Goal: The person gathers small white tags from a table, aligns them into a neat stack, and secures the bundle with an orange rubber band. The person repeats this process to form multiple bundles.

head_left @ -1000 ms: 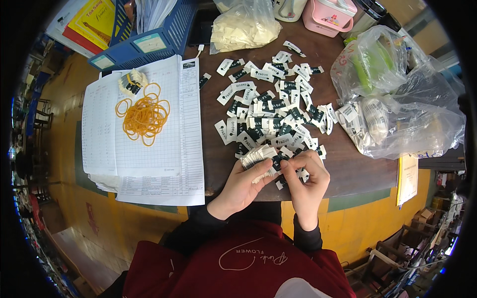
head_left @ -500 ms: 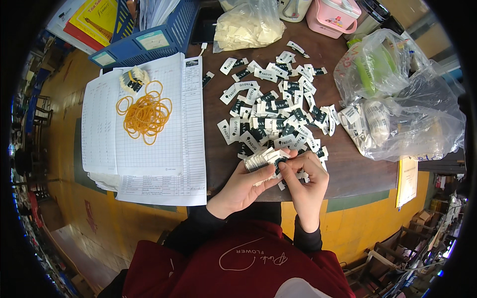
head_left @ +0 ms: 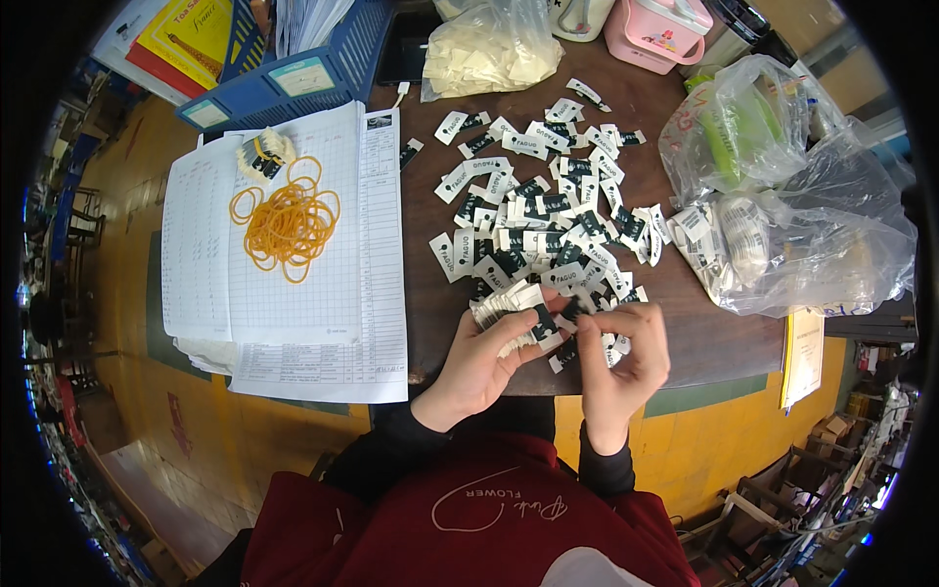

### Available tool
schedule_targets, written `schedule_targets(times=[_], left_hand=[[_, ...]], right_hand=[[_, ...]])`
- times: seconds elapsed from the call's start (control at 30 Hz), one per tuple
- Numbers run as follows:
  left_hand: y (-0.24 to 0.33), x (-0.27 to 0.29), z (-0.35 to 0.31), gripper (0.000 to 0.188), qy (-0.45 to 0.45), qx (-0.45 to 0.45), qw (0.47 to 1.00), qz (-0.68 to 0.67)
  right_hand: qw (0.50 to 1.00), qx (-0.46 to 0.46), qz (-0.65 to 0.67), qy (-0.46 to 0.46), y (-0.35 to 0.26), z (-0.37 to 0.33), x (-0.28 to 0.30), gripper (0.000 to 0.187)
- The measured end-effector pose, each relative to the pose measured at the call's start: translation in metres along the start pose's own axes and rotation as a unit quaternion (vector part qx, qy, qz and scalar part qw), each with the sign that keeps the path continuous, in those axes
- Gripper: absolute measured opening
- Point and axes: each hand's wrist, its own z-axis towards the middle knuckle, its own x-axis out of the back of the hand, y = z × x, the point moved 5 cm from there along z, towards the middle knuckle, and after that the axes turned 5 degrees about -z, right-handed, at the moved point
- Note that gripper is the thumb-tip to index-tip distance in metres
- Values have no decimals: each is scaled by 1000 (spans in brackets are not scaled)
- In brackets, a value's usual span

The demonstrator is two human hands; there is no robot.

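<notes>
Right hand [head_left: 629,354]: moved rightward from the tag stack [head_left: 505,307].
Blurred tag [head_left: 576,308]: seemingly pinched in my right fingers [head_left: 594,352], handled singly.
Left hand [head_left: 473,366]: gripping my stack.

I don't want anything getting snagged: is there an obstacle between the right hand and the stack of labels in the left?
No visible obstacle. The right hand is close beside the stack of labels in the left hand; a blurred black-and-white label is at the right fingertips.
</notes>
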Motion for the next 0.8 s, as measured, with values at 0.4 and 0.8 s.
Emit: schedule_targets(times=[0.4, 0.8], left_hand=[[-3, 3, 0, 34, -1, -8, 1000, 24], [-1, 2, 2, 35, -21, 1, 1000, -8]], right_hand=[[995, 9, 20, -94, -6, 4, -5, 16], [950, 260, -105, -141, -12, 3, 3, 26]])
